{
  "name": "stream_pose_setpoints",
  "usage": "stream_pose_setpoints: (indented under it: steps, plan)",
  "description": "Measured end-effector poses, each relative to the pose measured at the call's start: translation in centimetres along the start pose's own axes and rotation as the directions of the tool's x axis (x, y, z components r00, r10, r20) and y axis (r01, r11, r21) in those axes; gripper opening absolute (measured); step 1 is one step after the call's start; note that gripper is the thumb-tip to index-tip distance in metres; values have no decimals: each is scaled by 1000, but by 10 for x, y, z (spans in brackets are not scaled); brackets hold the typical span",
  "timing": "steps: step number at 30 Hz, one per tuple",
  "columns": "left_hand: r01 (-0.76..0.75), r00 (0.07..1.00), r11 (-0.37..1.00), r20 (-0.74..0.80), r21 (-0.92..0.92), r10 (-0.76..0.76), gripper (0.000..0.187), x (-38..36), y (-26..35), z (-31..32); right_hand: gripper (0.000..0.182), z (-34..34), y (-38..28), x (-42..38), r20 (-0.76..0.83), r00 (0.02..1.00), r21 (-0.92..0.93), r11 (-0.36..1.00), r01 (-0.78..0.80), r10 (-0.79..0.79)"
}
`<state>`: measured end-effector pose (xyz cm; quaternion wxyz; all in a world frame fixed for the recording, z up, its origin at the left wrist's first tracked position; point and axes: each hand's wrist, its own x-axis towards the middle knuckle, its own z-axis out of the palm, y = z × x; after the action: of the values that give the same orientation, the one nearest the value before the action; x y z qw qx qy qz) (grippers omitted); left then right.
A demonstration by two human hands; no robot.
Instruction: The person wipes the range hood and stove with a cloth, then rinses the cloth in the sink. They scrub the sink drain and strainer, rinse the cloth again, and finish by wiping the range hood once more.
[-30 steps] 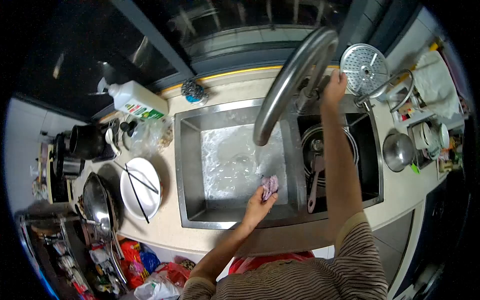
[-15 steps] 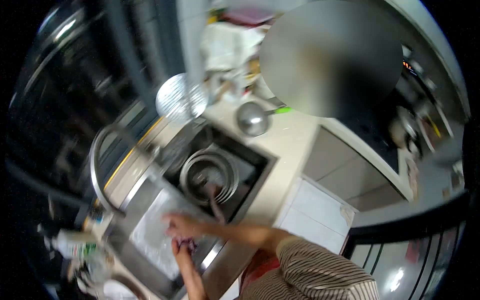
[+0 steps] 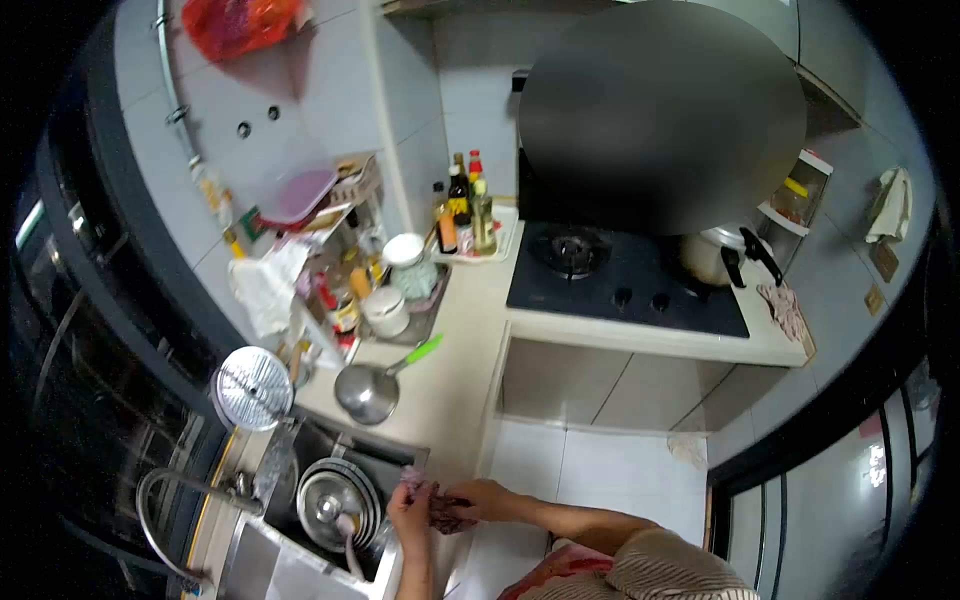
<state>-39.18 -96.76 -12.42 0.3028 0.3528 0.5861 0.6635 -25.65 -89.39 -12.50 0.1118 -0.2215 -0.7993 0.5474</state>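
Close together at the counter's front edge, beside the sink [image 3: 300, 545], my two hands grip a crumpled purplish cloth [image 3: 445, 512]. My left hand [image 3: 408, 517] is closed around one end, and a lighter pinkish bit of it sticks up above the fingers. The other end is in my right hand [image 3: 484, 499], which is closed too. Just left of my hands, nested metal bowls [image 3: 328, 508] sit in the dark basin with a long-handled utensil [image 3: 352, 552] leaning in them.
A metal ladle-like pan with a green handle [image 3: 368, 392] lies on the counter. A perforated metal disc [image 3: 255, 387] stands by the window. Behind are jars [image 3: 385, 312] and sauce bottles [image 3: 484, 225]. A black stove [image 3: 625, 280] holds a pressure cooker [image 3: 708, 258]. The faucet [image 3: 150, 500] arches over the sink.
My hands have moved from over the left basin to the counter edge right of the sink, bringing the cloth along. My view has turned toward the stove and steadied.
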Motion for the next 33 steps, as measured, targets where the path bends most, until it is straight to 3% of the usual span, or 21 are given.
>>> stream_pose_setpoints:
  steps: [1,3,4,5,6,8,9,11,12,14,16,19,20,23,24,25,27,28,31,32,33]
  plan:
    - [-27,999,998,41,-54,29,14,14,-18,30,21,-17,38,-7,-158,985,-129,990,52,-72]
    - [-35,995,994,92,100,26,15,38,-19,92,16,-74,84,-21,-357,920,-285,957,54,-158]
    - [71,986,997,153,-27,-66,13,52,-49,120,14,-106,96,-30,-414,897,-305,952,26,-157]
    - [121,974,990,203,-70,-105,8,58,-36,149,13,-144,91,-40,-427,896,-331,943,-32,-120]
    - [170,958,978,254,-119,-136,6,69,-18,184,11,-171,93,-49,-569,786,-322,945,56,-241]
    - [290,902,933,387,-213,-192,11,87,3,234,8,-233,66,-68,-526,823,192,972,-133,216]
    - [352,868,901,448,-253,-213,15,97,9,254,7,-257,69,-70,-609,775,179,981,-73,169]
    - [352,821,924,523,-149,-229,19,120,13,284,5,-292,80,-70,-753,654,138,989,47,74]
    - [346,795,934,558,-92,-240,21,132,14,297,5,-309,87,-68,-784,614,201,973,114,90]
    - [285,689,934,631,215,-356,23,157,29,317,6,-341,108,-62,-838,528,309,916,257,135]
    - [154,629,895,657,420,-416,25,180,22,332,5,-366,121,-59,-834,539,239,957,164,116]
    - [-311,688,866,721,392,-79,26,235,-26,357,9,-405,131,-55,-826,562,-50,989,-139,37]
    - [-355,690,809,715,469,-112,27,254,-11,363,12,-418,132,-49,-821,571,-178,954,-242,-9]
    - [-639,651,765,587,80,482,30,314,-21,395,12,-462,122,-21,-809,552,-427,849,-312,-204]
    - [-376,711,926,653,38,262,31,332,-16,403,15,-481,127,-6,-770,545,-543,789,-289,-330]
    - [-74,732,997,681,39,28,32,350,-9,412,16,-498,124,12,-825,518,-395,886,-241,-227]
    - [117,752,993,654,-6,-85,32,397,-19,437,18,-530,116,51,-878,478,-64,990,-128,5]
    - [126,784,988,620,-93,-42,30,422,-36,452,18,-551,125,72,-881,472,-47,992,-117,14]
    - [-70,918,997,393,12,60,28,473,-2,479,16,-615,165,134,-900,430,-80,997,-15,-66]
    - [-124,935,990,325,-68,140,23,507,-30,500,16,-634,168,152,-912,376,-200,978,-60,-163]
    - [-37,936,989,343,-143,84,22,532,-40,515,15,-654,170,167,-910,325,-309,944,-113,-259]
